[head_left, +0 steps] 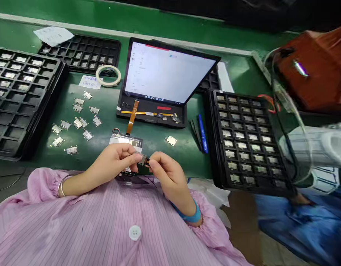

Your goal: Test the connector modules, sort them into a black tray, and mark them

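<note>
My left hand [115, 160] and my right hand [166, 173] meet close to my chest, both pinching a small silvery module [141, 158] between fingertips. Just beyond them a circuit board [125, 140] lies on the green mat, joined by an orange flex cable [132, 117] to a tablet-like screen [165, 72] that is lit and propped in a black cradle. One loose module [171, 140] lies to the right of the board. Several more modules [76, 122] are scattered on the mat to the left.
A black tray [244, 136] filled with modules stands at the right, a partly filled black tray [18, 96] at the left, another [82, 51] behind it. A tape roll [108, 75], paper notes, a blue pen [203, 133] and tweezers lie about. A person in blue sits far right.
</note>
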Action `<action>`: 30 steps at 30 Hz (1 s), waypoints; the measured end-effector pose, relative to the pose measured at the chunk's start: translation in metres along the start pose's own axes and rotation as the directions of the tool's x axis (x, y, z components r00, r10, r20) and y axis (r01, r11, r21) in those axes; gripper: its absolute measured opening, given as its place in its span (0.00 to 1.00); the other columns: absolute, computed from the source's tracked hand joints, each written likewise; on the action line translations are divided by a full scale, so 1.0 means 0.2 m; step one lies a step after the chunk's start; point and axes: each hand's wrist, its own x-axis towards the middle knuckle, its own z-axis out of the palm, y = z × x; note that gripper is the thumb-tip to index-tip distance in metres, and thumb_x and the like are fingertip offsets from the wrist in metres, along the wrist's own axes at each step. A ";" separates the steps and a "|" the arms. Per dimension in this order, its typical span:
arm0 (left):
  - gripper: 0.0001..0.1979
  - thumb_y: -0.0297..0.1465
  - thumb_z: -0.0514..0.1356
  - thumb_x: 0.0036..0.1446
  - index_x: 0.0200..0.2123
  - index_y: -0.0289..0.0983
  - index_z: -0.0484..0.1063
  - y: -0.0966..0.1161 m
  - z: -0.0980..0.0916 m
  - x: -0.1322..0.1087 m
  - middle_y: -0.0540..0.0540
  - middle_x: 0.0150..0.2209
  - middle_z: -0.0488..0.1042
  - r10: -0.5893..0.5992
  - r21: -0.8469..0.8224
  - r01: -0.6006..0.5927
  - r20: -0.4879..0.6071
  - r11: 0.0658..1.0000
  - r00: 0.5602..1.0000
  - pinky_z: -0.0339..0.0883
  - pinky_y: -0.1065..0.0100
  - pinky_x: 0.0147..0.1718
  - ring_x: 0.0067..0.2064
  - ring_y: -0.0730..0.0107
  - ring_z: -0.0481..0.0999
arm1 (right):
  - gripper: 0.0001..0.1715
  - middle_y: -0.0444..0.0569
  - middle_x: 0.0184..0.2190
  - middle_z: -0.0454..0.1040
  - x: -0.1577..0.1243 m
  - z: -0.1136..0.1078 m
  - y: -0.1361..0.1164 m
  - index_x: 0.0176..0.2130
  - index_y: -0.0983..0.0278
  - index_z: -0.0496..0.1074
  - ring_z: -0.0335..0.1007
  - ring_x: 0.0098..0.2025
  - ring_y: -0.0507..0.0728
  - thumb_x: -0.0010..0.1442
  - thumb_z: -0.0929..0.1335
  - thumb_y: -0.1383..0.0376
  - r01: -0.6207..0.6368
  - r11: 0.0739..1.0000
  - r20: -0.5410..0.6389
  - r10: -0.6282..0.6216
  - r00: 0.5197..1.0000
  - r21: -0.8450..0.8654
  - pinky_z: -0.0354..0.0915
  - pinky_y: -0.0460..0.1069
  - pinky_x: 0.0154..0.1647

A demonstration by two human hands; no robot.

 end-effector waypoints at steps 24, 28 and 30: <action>0.14 0.31 0.57 0.65 0.51 0.33 0.72 -0.29 -0.07 0.13 0.39 0.53 0.77 0.738 0.931 -0.351 0.168 0.099 0.653 0.69 0.53 0.50 0.56 0.53 0.74 | 0.14 0.43 0.23 0.71 0.17 0.00 0.22 0.39 0.66 0.74 0.65 0.19 0.48 0.56 0.71 0.59 -0.243 0.943 -0.317 0.307 0.897 0.228 0.62 0.42 0.13; 0.14 0.31 0.56 0.66 0.52 0.35 0.72 -0.30 -0.07 0.13 0.39 0.54 0.77 0.720 0.930 -0.346 0.157 0.122 0.676 0.68 0.53 0.51 0.56 0.54 0.74 | 0.14 0.43 0.23 0.71 0.18 0.00 0.21 0.39 0.67 0.74 0.65 0.19 0.48 0.55 0.71 0.59 -0.266 0.937 -0.310 0.328 0.892 0.226 0.61 0.41 0.12; 0.14 0.31 0.56 0.65 0.52 0.34 0.72 -0.30 -0.07 0.12 0.39 0.54 0.77 0.718 0.929 -0.349 0.160 0.123 0.678 0.68 0.53 0.51 0.56 0.54 0.74 | 0.14 0.43 0.23 0.71 0.18 0.00 0.21 0.38 0.67 0.74 0.65 0.19 0.48 0.55 0.71 0.59 -0.270 0.938 -0.310 0.329 0.892 0.218 0.60 0.41 0.12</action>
